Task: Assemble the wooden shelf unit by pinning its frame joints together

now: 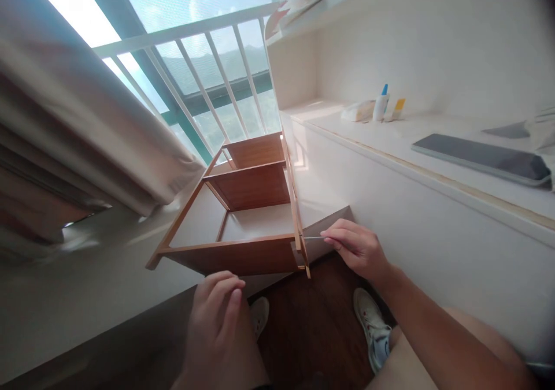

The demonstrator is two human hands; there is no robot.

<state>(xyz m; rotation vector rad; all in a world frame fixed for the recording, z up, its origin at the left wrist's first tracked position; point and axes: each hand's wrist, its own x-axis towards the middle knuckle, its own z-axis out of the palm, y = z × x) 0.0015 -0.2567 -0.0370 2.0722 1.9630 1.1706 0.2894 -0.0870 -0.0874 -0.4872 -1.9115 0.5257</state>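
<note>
A small brown wooden shelf unit [249, 205] lies on its back on a pale window ledge [87, 286]. My right hand [358, 248] pinches a thin metal tool [313, 237], with its tip against the shelf's right side panel near the front corner. My left hand [219, 320] hangs with curled fingers just below the shelf's front board, holding nothing that I can see.
A white desk [433, 164] at the right carries a dark flat tablet [481, 159], a glue bottle [380, 104] and small items. A beige curtain [78, 124] hangs at the left before a railed window. My shoes [373, 320] rest on the dark wood floor.
</note>
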